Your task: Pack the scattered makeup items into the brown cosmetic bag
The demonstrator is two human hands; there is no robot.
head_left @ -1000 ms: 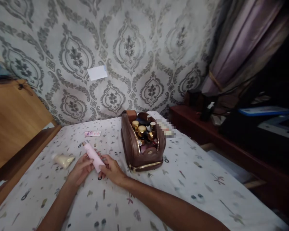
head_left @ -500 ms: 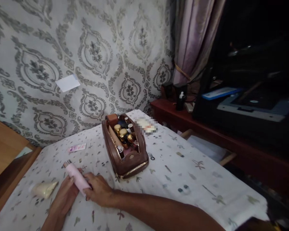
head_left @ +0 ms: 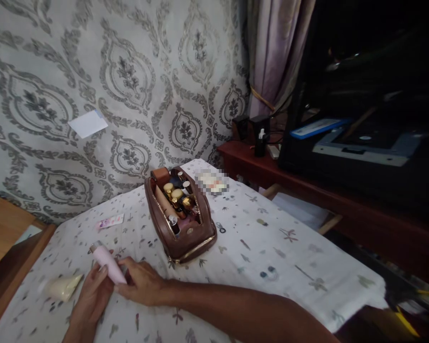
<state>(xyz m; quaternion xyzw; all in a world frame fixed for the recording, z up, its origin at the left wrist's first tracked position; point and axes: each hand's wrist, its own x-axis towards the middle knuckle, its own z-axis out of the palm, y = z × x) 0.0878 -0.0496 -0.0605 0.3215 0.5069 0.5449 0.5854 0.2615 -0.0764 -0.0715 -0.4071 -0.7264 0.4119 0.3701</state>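
Note:
A pale pink cylindrical bottle (head_left: 109, 265) with a shiny cap is tilted between my two hands. My left hand (head_left: 95, 289) grips its near left side, thumb on the bottle. Around the lower end, my right hand (head_left: 140, 283) has its fingers and thumb closed on the same bottle. Behind them stands an open brown bag (head_left: 189, 242), its zip undone, with several gold-capped and silver-capped bottles (head_left: 178, 195) inside. A cream-coloured tube (head_left: 62, 287) lies left of my left hand. Further back lies a small pink and white tube (head_left: 109, 221).
The patterned white cloth (head_left: 289, 271) covers the surface under everything. A blurred-out flat item (head_left: 211, 183) lies right of the bag. Beyond the right edge are an open drawer (head_left: 300, 209) and a red-brown stand (head_left: 250, 162) with a dark screen (head_left: 361, 95).
The whole view has shifted slightly, so the wall, bag and stand appear further left. Both hands still hold the pink bottle, which is turned a little.

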